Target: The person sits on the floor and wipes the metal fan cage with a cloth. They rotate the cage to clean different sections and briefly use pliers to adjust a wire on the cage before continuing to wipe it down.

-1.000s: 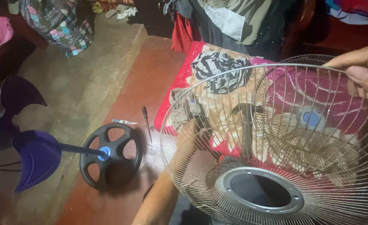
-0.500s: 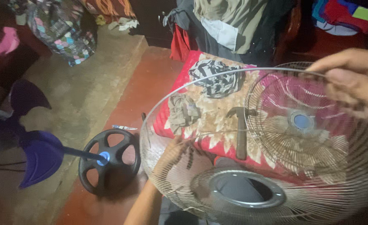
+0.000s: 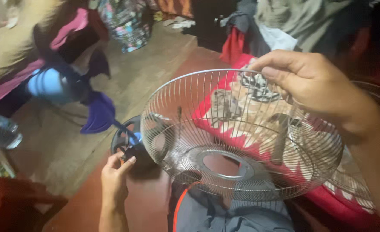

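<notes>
Now left hand (image 3: 114,178) off fan grille (image 3: 241,133) (right hand (image 3: 314,83) clamped on rim), gripping black base (image 3: 132,148).

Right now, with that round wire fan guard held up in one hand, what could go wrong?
The right hand pinches only the top rim of the silver wire fan guard, so the guard might swing or slip. The left hand reaches down to the black round fan base close under the guard's lower edge, so the wires could knock its fingers. The purple fan blade sticks out nearby and might catch the guard.
</notes>
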